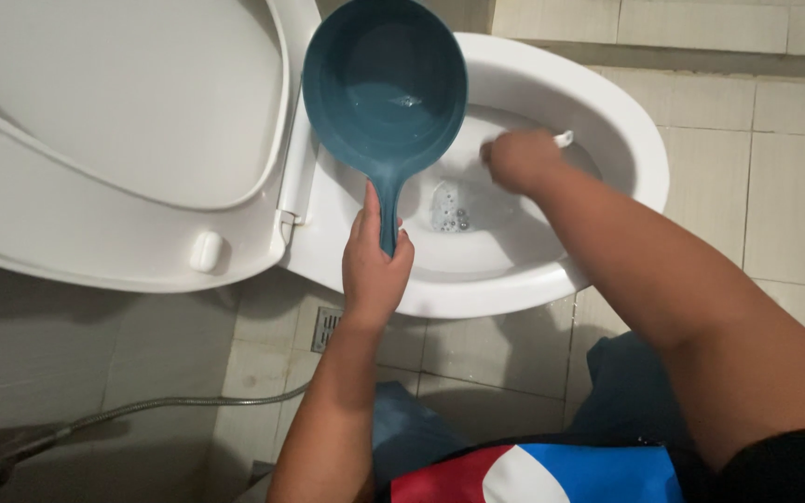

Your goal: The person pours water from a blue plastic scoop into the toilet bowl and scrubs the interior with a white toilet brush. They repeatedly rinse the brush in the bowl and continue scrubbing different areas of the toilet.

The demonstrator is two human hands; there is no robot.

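Note:
My left hand grips the handle of a dark teal water dipper, held over the rim of a white toilet bowl; a little water lies in the dipper's bottom. My right hand reaches inside the bowl, fist closed around a white-handled brush, of which only the handle's end shows. Water with bubbles sits at the bowl's bottom.
The toilet's raised lid and seat lean to the left. A floor drain sits in the tiled floor below the bowl. A metal hose with a spray head lies at lower left. My knees in blue cloth are at the bottom.

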